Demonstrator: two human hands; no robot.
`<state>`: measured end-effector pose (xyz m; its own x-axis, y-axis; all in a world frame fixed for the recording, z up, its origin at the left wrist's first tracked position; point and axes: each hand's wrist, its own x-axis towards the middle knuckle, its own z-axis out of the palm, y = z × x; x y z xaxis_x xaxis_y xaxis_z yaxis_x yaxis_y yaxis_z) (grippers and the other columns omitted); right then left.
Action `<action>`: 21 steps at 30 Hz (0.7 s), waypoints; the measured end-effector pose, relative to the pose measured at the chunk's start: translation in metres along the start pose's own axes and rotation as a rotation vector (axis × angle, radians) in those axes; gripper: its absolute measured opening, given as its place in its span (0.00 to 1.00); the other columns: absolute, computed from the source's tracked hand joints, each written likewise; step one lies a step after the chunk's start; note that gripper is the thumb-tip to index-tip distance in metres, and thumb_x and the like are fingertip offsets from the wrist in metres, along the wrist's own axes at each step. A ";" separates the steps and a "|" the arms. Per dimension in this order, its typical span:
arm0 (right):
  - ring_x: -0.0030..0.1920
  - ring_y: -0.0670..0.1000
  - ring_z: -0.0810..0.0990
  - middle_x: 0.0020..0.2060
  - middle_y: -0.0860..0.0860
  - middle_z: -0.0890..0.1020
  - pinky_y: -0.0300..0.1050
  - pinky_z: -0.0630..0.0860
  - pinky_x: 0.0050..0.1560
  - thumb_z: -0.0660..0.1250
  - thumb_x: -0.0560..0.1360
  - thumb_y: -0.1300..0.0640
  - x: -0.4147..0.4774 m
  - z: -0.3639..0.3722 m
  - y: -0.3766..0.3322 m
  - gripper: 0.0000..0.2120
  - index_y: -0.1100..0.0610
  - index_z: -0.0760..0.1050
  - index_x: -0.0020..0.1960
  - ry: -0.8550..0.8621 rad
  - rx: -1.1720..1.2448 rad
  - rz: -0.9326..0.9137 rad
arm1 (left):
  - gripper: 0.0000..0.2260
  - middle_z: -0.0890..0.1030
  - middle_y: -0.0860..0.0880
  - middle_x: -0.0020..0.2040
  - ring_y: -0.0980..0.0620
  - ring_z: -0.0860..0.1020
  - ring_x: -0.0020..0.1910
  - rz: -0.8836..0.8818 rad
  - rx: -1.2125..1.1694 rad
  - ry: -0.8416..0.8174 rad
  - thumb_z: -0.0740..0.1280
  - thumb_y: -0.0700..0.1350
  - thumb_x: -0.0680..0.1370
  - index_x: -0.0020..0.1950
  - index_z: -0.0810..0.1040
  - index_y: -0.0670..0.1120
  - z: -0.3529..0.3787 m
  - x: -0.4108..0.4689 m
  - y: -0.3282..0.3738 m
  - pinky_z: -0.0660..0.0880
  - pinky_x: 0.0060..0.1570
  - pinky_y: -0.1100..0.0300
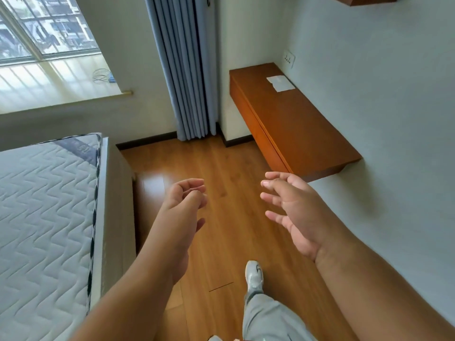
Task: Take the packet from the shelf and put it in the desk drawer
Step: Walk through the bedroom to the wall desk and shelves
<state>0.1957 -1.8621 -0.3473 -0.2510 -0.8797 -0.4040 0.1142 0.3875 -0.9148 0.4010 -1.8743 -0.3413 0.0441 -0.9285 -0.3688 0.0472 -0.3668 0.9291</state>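
Observation:
A white flat packet (280,83) lies on top of a brown wall-mounted desk (302,129) at the right, near its far end by the wall. The desk's front panel (256,126) is shut. A corner of a brown wall shelf (362,0) shows at the top right edge; nothing on it is visible. My left hand (183,205) hangs over the wooden floor with its fingers loosely curled and nothing in them. My right hand (293,212) is held out with its fingers spread, empty, just short of the desk's near end.
A bed with a quilted white mattress (44,217) fills the left side. A blue curtain (184,70) hangs in the corner beside a window (41,28). A wall socket (289,59) sits above the desk. My shoe (254,275) stands on the wooden floor (221,173).

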 end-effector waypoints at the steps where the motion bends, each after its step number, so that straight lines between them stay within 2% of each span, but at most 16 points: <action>1: 0.60 0.51 0.80 0.58 0.47 0.81 0.53 0.79 0.58 0.67 0.80 0.50 0.015 0.001 -0.005 0.08 0.45 0.77 0.59 0.003 0.005 0.000 | 0.12 0.84 0.53 0.56 0.51 0.81 0.57 -0.005 0.006 -0.003 0.65 0.41 0.79 0.58 0.82 0.55 0.005 0.015 0.004 0.76 0.52 0.51; 8: 0.61 0.51 0.80 0.58 0.48 0.81 0.56 0.78 0.62 0.67 0.80 0.52 0.144 0.004 -0.053 0.09 0.47 0.77 0.60 -0.013 0.012 0.004 | 0.11 0.84 0.53 0.56 0.51 0.81 0.57 0.008 0.032 0.034 0.65 0.41 0.79 0.56 0.81 0.55 0.053 0.135 0.039 0.76 0.50 0.52; 13: 0.62 0.52 0.79 0.59 0.48 0.80 0.57 0.77 0.63 0.66 0.80 0.52 0.239 0.008 -0.102 0.09 0.46 0.76 0.60 -0.040 -0.002 0.016 | 0.12 0.86 0.59 0.49 0.55 0.82 0.56 -0.007 0.055 0.083 0.66 0.41 0.79 0.55 0.82 0.57 0.083 0.216 0.078 0.77 0.50 0.53; 17: 0.62 0.52 0.78 0.59 0.48 0.80 0.56 0.76 0.64 0.66 0.80 0.51 0.298 0.014 -0.141 0.09 0.46 0.76 0.60 -0.092 -0.029 0.001 | 0.11 0.85 0.53 0.54 0.51 0.81 0.57 0.020 0.025 0.134 0.65 0.41 0.80 0.57 0.81 0.54 0.100 0.270 0.109 0.76 0.50 0.52; 21: 0.62 0.52 0.79 0.59 0.48 0.80 0.54 0.77 0.61 0.66 0.80 0.51 0.341 0.020 -0.170 0.10 0.47 0.75 0.62 -0.109 -0.044 -0.011 | 0.11 0.84 0.52 0.56 0.51 0.81 0.58 0.029 -0.001 0.135 0.66 0.41 0.80 0.57 0.81 0.54 0.111 0.308 0.129 0.76 0.49 0.52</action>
<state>0.1096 -2.2330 -0.3294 -0.1462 -0.9077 -0.3934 0.0694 0.3873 -0.9193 0.3098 -2.2145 -0.3320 0.1793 -0.9225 -0.3419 0.0444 -0.3395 0.9395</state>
